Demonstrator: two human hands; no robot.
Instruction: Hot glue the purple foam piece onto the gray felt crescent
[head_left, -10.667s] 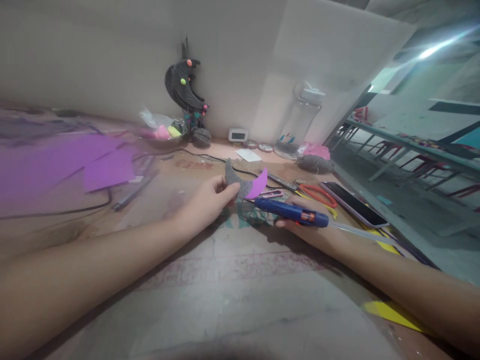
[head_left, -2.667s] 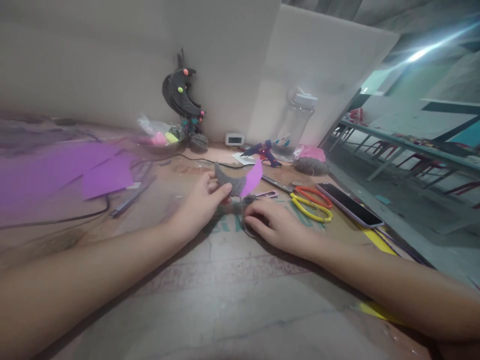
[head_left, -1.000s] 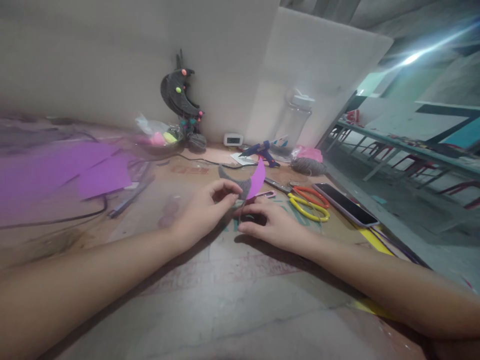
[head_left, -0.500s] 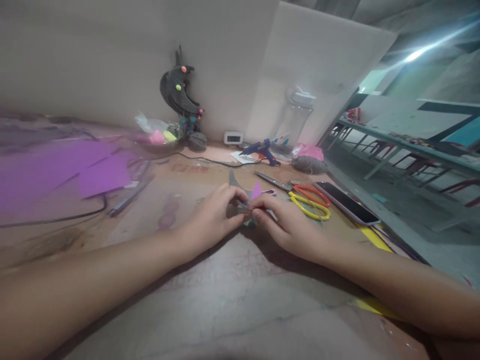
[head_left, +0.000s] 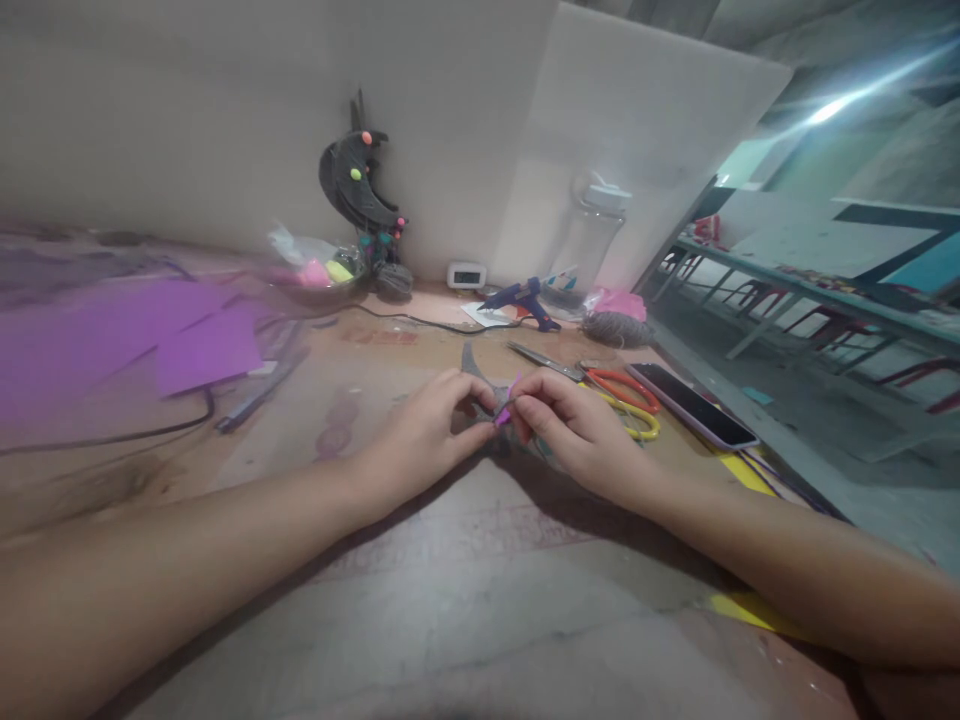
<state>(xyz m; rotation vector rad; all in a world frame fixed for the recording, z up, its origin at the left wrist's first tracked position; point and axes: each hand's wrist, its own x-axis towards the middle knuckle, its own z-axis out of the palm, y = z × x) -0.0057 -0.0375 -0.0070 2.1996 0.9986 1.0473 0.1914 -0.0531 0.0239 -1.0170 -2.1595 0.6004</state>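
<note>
Both hands are resting close together at the middle of the tabletop (head_left: 465, 590). The left hand (head_left: 427, 430) and right hand (head_left: 577, 430) are each clamping their grip on a small grey-and-purple crescent (head_left: 472, 365), their fingers hiding most of it. Scissors (head_left: 624, 381) are lying just beside the right hand at 2 o'clock, with a phone (head_left: 694, 405) beyond. A glue gun (head_left: 521, 297) and a bottle (head_left: 592, 240) are sitting at 12 o'clock, and purple sheets (head_left: 202, 345) at 10 o'clock.

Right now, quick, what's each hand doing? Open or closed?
Left hand: closed, pinching the grey-wrapped purple crescent.
Right hand: closed, pinching the same crescent at its purple end.
</note>
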